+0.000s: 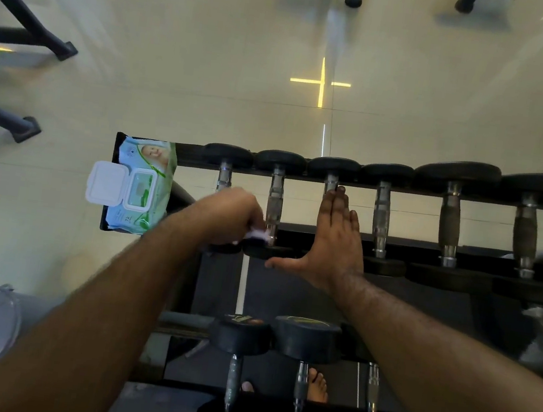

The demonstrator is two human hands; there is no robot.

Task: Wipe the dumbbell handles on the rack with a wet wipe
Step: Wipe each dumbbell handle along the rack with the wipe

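**A:** On the top tier of the rack (301, 177), which handle is being worked on?

**B:** The second from the left. The left hand (227, 215) has its fingers curled round a bunched white wet wipe (257, 235), held against the near end of that second handle (274, 202), just above the near head of that dumbbell.

**A:** And the other hand?

**B:** The right hand (335, 238) lies flat over the third handle (331, 182), fingers straight and together, thumb spread out to the left. It holds nothing; I judge it is steadying that dumbbell or simply resting there.

**A:** So how far along is the job?

**B:** Early, I would say. The first handle (224, 177) sits left of the wipe, so it may be finished, but the motion blur and the glare on the chrome keep me from telling a wiped handle from an unwiped one. To the right, the fourth handle (381, 216) and two darker, thicker grips (449, 226) are well apart from the wipe and look untouched.

**A:** Anything below?

**B:** A lower tier carries more dumbbells (307, 342), with at least three handles showing. Those are probably left too.

**A:** Fresh wipes if needed?

**B:** The wipes pack (143, 185) lies at the rack's left end, its white lid flipped open.
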